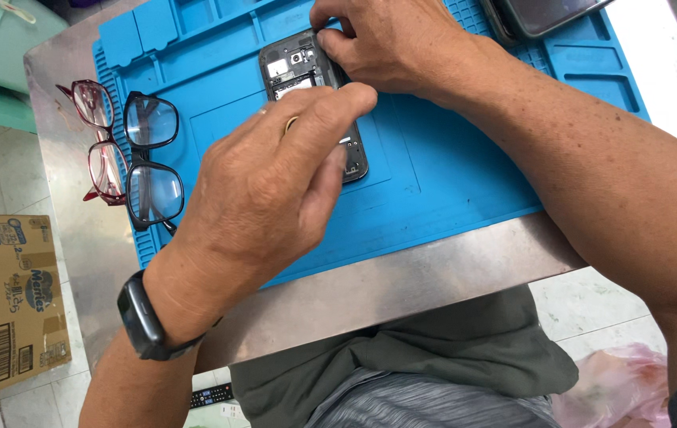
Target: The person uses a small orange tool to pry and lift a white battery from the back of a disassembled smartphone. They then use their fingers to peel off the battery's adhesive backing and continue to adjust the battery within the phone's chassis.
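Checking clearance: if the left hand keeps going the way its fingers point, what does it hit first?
Likely the right hand: the left hand points up-right over the opened phone. Depth unclear.

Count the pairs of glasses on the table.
2. The red-framed glasses lie at the table's left edge; the black-framed glasses lie beside them, overlapping the blue mat, left of the left hand. None seems hidden.

Materials: matt blue mat on brushed steel.
Rubbery blue mat (449, 166) matt, ridged; metal table (402, 281) dull, smudged sheen; opened phone (307, 71) glossy dark plastic; black glasses (151, 158) shiny plastic frames; cardboard box (5, 305) matt paper.
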